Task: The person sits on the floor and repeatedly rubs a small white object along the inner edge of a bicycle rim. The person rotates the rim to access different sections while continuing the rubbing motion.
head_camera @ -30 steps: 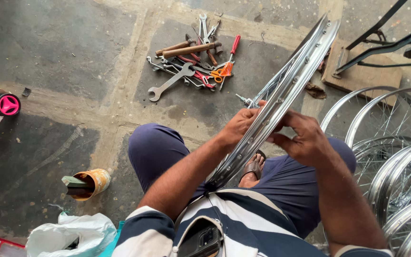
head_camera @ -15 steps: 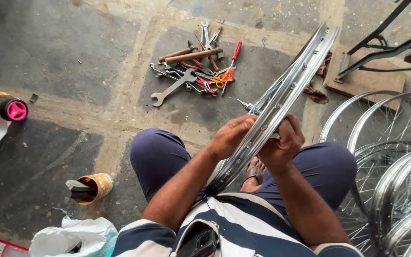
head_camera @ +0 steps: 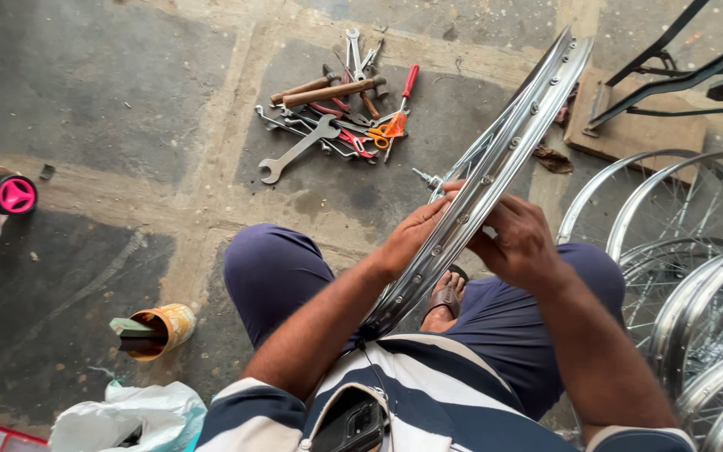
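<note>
Hands on a wheel rim (head_camera: 495, 167), tilted across the lap.
Left hand (head_camera: 416, 234) and right hand (head_camera: 520, 238) both pinch its edge, fingers curled; pile of tools (head_camera: 336, 117) lies on the floor beyond.

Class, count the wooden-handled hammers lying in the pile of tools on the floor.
2. Both wooden-handled hammers lie side by side at the pile's upper left: the nearer one and one just behind it. Others may be hidden under the spanners.

Navy-and-white striped shirt (head_camera: 428, 393) with short sleeves at 6 o'clock, dark blue trousers (head_camera: 286, 276) above it, a brown sandal (head_camera: 445, 297) showing between the knees, 2 bare forearms.
</note>
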